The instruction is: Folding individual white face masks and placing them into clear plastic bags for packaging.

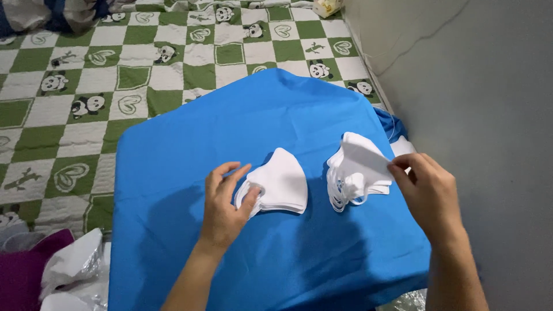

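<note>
masks lie in two heaps on the blue cloth-covered table [173, 173], both toward its right edge. the left hand [226, 204] rests with fingers loosely spread and curled against the left rim of the neat pile of white folded fabric face masks [279, 184], pressing it rather than gripping. the right hand [429, 193] pinches, thumb against forefinger, the top flap of the looser heap of white masks with dangling ear loops [357, 173], which sits just beside the table's right edge.

the likelier slip, as i judge it: the tangled loops could drag several masks up together, or tip the heap over the right edge toward the grey wall [478, 86]. the green and white panda-print quilt [86, 86] spreads beyond the table's far-left edges, and crumpled plastic wrapping [75, 270] lies off its near-left corner.
</note>
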